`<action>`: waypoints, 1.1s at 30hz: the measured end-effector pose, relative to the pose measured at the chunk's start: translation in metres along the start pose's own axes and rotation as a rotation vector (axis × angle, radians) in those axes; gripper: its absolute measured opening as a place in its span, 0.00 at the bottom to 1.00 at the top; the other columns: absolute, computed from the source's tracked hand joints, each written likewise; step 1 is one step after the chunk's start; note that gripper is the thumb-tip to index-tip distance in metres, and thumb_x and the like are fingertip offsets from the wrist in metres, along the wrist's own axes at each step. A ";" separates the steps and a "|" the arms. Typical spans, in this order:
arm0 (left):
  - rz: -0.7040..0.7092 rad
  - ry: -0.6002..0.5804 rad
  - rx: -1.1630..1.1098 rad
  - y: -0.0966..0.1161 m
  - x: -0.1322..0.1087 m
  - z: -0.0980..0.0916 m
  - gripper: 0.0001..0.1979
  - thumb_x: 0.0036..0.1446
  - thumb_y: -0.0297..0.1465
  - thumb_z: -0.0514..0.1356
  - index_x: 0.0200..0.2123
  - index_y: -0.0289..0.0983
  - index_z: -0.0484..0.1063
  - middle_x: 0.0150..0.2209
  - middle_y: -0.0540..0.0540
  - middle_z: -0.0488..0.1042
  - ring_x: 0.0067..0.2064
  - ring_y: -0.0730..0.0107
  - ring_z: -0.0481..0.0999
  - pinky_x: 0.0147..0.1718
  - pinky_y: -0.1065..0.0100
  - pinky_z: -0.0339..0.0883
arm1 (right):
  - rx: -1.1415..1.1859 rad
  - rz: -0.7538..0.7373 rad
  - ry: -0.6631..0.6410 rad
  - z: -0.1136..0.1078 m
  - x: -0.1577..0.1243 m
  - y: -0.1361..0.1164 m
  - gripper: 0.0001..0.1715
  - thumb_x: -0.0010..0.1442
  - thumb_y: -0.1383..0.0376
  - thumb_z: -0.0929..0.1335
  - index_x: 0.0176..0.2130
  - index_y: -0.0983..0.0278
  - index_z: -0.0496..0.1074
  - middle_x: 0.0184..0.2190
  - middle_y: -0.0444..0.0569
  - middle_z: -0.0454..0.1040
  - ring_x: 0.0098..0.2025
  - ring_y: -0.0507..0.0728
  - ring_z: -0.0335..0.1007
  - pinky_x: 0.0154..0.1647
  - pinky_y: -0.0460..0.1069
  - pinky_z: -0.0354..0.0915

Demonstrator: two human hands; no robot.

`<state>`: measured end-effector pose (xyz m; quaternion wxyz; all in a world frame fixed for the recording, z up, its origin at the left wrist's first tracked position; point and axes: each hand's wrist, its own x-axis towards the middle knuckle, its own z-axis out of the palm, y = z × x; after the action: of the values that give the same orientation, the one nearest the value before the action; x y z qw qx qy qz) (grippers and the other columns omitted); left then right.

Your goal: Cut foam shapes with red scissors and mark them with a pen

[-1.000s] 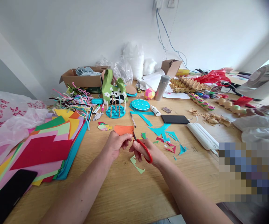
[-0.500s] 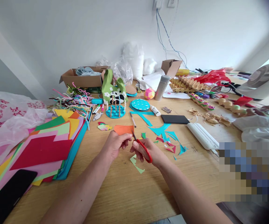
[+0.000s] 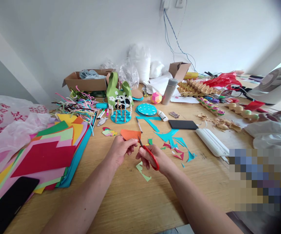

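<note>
My left hand [image 3: 122, 149] pinches an orange sheet of paper [image 3: 130, 134] by its near edge, above the table. In my right hand [image 3: 156, 156] is a pair of scissors [image 3: 150, 154] with red handles, its dark blades at the right edge of the orange paper. Whether the blades are parted is too small to tell. Below the hands lies a light green paper scrap [image 3: 142, 172]. Turquoise scraps [image 3: 167, 136] and red scraps [image 3: 179, 154] are scattered to the right. A pen [image 3: 139, 125] lies just beyond the orange paper.
Coloured sheets [image 3: 43, 156] are piled at the left, with a black phone [image 3: 13, 201] on their near corner. A grey bottle [image 3: 169, 92], a green panda bag [image 3: 119, 94] and a turquoise disc [image 3: 146, 109] stand or lie farther back. To the right are a black slab [image 3: 183, 124] and a white device [image 3: 212, 141].
The orange paper has shifted very slightly to the right and tilted a little by the scissor tips. Both hands stay nearly where they were, with the same grips.
</note>
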<state>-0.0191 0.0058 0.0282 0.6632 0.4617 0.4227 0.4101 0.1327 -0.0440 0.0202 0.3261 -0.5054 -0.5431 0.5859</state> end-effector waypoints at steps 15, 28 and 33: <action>0.002 0.012 -0.008 0.001 -0.001 0.001 0.11 0.40 0.34 0.66 0.21 0.34 0.69 0.18 0.51 0.68 0.17 0.79 0.62 0.14 0.74 0.48 | 0.005 0.012 0.015 -0.001 0.000 0.001 0.31 0.51 0.41 0.68 0.27 0.68 0.72 0.14 0.41 0.64 0.15 0.48 0.59 0.14 0.43 0.49; -0.021 0.012 -0.008 0.001 0.000 0.000 0.10 0.40 0.34 0.66 0.21 0.33 0.70 0.19 0.50 0.68 0.18 0.79 0.62 0.14 0.74 0.49 | 0.019 0.015 0.011 -0.001 0.000 0.001 0.31 0.51 0.41 0.68 0.27 0.68 0.71 0.14 0.41 0.64 0.15 0.47 0.59 0.15 0.43 0.51; -0.014 -0.002 -0.006 0.000 0.000 0.001 0.10 0.41 0.34 0.65 0.20 0.33 0.69 0.18 0.51 0.68 0.17 0.80 0.62 0.14 0.75 0.48 | 0.024 -0.002 0.002 -0.001 0.001 0.002 0.32 0.50 0.41 0.68 0.27 0.68 0.71 0.15 0.41 0.65 0.15 0.47 0.59 0.15 0.43 0.52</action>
<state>-0.0187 0.0055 0.0287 0.6679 0.4571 0.4240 0.4064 0.1334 -0.0430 0.0179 0.3333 -0.5018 -0.5360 0.5915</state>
